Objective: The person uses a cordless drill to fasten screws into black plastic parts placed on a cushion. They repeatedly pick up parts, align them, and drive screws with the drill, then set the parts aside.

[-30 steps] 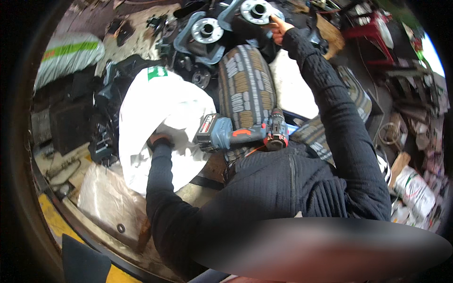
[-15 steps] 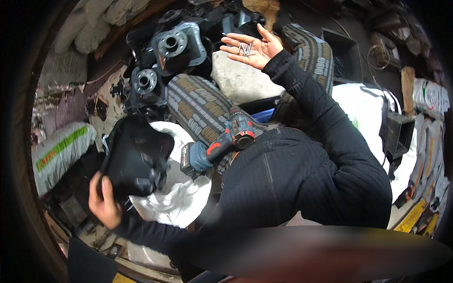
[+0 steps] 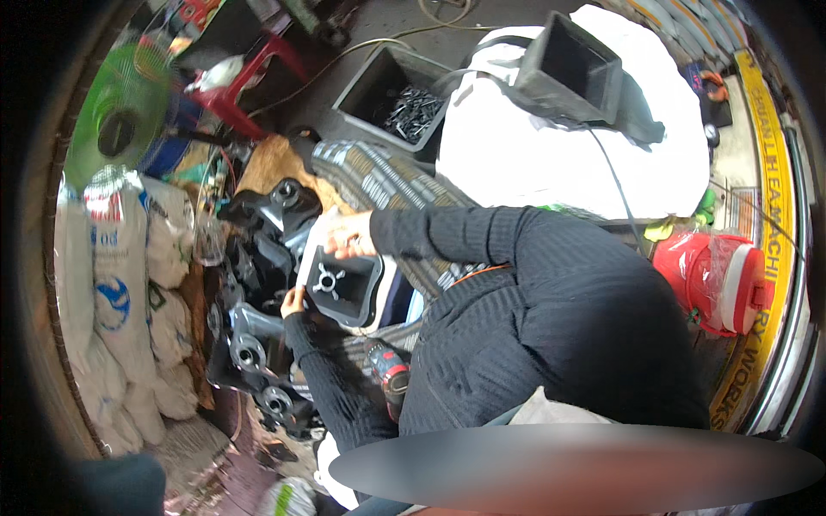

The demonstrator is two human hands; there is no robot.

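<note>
A black, square, tub-shaped plastic part with a star-shaped fitting in its floor sits on a pale support between my knees, open side toward me. My left hand grips its left edge, fingers closed on the rim. Over its far edge, my right hand has its fingers curled together; glare hides what they hold, if anything. A cordless drill with blue and red on its body lies at my lap, touched by neither hand.
Several similar black parts are heaped at the left. A grey bin of metal fasteners stands beyond my knee. An empty black bin rests on a white sack. A red jug is at right, a green fan far left.
My view has turned to the right. The black part is now between my knees, with my left hand on its edge. My right hand, earlier open with several screws on its palm, is over the part.
</note>
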